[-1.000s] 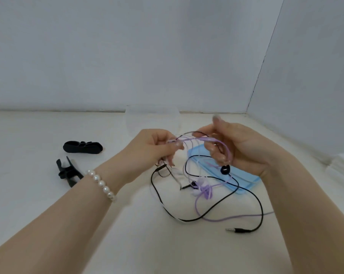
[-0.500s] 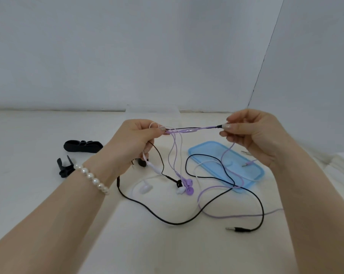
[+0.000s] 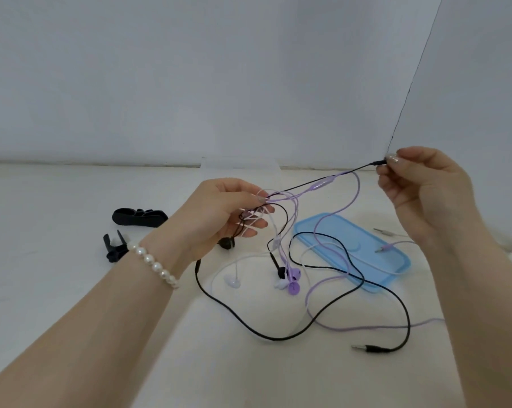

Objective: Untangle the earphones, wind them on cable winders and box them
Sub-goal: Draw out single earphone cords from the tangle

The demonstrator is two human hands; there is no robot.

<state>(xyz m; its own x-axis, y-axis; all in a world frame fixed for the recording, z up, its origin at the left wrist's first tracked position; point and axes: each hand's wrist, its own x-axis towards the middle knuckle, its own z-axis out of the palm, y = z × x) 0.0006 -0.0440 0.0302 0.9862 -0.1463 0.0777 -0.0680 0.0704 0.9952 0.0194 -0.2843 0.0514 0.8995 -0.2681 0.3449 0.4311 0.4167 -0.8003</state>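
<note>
Three tangled earphones hang between my hands over the white table: a black one [image 3: 322, 326], a purple one [image 3: 349, 328] and a white one [image 3: 232, 279]. My left hand [image 3: 219, 213] grips a bunch of their cables above the table. My right hand [image 3: 419, 184], raised at the right, pinches the end of a black cable [image 3: 376, 163] pulled taut from the bunch. Purple, white and black earbuds [image 3: 288, 278] dangle together below. The black plug [image 3: 366, 348] lies on the table in front. Two black cable winders [image 3: 140, 217] [image 3: 114, 247] lie at the left.
A light blue box lid [image 3: 396, 269] lies flat on the table at the right, with cables and two plugs [image 3: 384, 232] over it. A clear box [image 3: 240, 169] stands at the back by the wall. Grey walls meet in a corner behind my right hand.
My right hand has moved up and to the right, drawing the black cable out longer from the bunch. My left hand stays about where it was, holding the tangle.
</note>
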